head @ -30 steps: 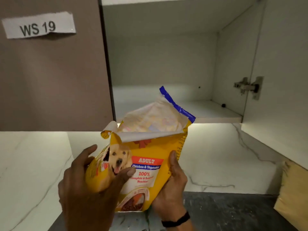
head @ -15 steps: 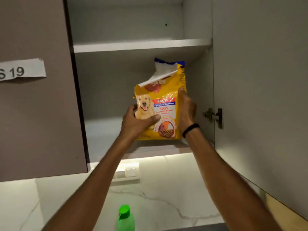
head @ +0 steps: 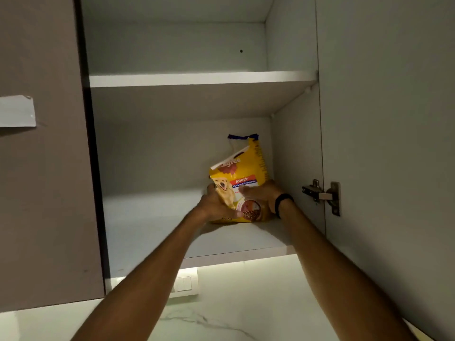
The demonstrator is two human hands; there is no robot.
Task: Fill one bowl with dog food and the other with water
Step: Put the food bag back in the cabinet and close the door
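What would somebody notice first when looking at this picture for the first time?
The yellow dog food bag stands out most: it is upright, its top torn open, at the right of the lower shelf in an open wall cabinet. The left hand and the right hand hold it by its sides, with both arms stretched up. A metal hinge shows on the open door to the right.

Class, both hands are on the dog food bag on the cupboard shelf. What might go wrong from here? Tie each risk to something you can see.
1. The dog food bag has a torn, open top. If it slumps or tips when the left hand and right hand let go, food may spill onto the shelf.
2. The open door stands beside the right arm, probably near head height, so it might get bumped.
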